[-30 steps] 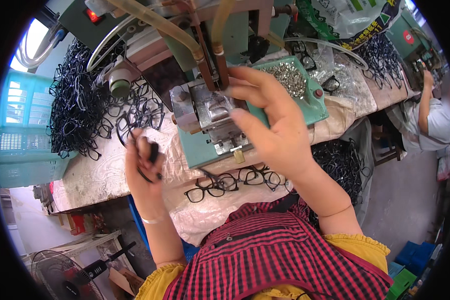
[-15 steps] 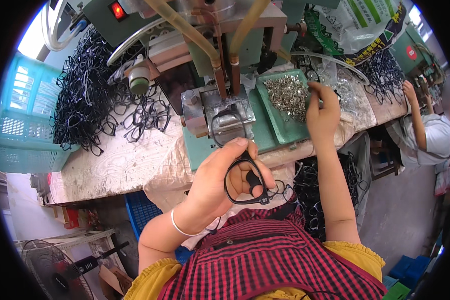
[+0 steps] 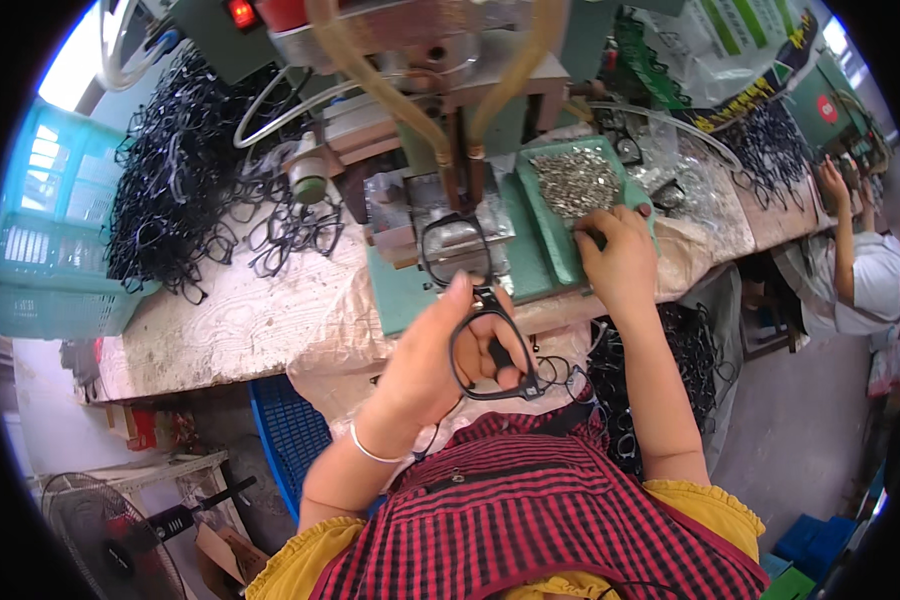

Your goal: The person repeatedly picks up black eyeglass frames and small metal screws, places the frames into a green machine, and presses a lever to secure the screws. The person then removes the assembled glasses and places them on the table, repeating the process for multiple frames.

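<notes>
My left hand (image 3: 425, 360) is closed around a black eyeglass frame (image 3: 532, 384). One rim of it is close to me around my fingers; the other reaches out under the two copper-coloured electrodes (image 3: 462, 180) of a bench machine, above its metal block (image 3: 385, 205). My right hand (image 3: 618, 262) is at the near right part of a green tray (image 3: 560, 255) that holds a heap of small silvery metal parts (image 3: 575, 182). Its fingers are curled together at the edge of the heap. Whatever may be between its fingertips is too small to make out.
A large heap of dark eyeglass frames (image 3: 170, 170) lies on the left of the worn bench (image 3: 200, 345), beside a turquoise crate (image 3: 45, 240). More frames (image 3: 670, 360) hang below the bench at right. A fan (image 3: 110, 540) stands low left; a co-worker (image 3: 875, 270) sits far right.
My right hand has moved left and nearer, from the tray's right rim to the metal parts. My left hand has shifted slightly, tilting the eyeglass frame. The view has moved a little.
</notes>
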A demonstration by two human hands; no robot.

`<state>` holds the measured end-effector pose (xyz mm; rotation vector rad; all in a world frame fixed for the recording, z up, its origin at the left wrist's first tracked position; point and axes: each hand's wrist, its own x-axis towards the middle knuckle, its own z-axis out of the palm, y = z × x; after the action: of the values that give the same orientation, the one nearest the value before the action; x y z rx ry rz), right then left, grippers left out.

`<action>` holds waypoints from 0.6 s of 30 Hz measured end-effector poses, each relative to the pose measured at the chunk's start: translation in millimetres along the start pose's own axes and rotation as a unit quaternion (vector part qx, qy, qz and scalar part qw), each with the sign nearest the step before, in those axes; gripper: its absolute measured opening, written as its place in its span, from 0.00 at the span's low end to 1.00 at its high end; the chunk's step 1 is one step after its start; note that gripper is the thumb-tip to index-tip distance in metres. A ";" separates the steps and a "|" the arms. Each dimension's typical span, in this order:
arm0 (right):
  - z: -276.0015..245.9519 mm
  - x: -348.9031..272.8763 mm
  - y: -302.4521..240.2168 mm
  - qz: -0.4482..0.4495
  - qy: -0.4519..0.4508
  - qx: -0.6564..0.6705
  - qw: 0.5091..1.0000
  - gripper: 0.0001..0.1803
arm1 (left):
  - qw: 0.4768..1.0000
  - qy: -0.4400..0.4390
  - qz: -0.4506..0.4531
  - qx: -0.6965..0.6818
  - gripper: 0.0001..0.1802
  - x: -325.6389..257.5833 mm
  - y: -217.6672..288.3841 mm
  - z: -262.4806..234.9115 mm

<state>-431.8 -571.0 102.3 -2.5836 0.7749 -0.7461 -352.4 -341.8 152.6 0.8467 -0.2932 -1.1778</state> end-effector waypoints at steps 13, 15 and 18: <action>15.8 6.9 3.4 -0.079 0.062 -0.025 0.995 0.04 | 0.611 0.384 0.330 0.609 0.06 -24.4 125.5 -143.8; 16.9 11.4 3.4 -0.047 0.082 0.035 0.995 0.05 | 0.458 0.400 0.305 0.733 0.07 -0.2 135.6 -189.3; 17.9 8.9 7.0 0.025 0.098 0.131 0.986 0.08 | 0.317 0.410 0.208 0.829 0.12 32.4 111.7 -239.6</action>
<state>-418.1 -578.8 88.2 -2.2718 0.7392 -1.0242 -116.4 -254.5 65.5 2.7717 -0.7923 0.7562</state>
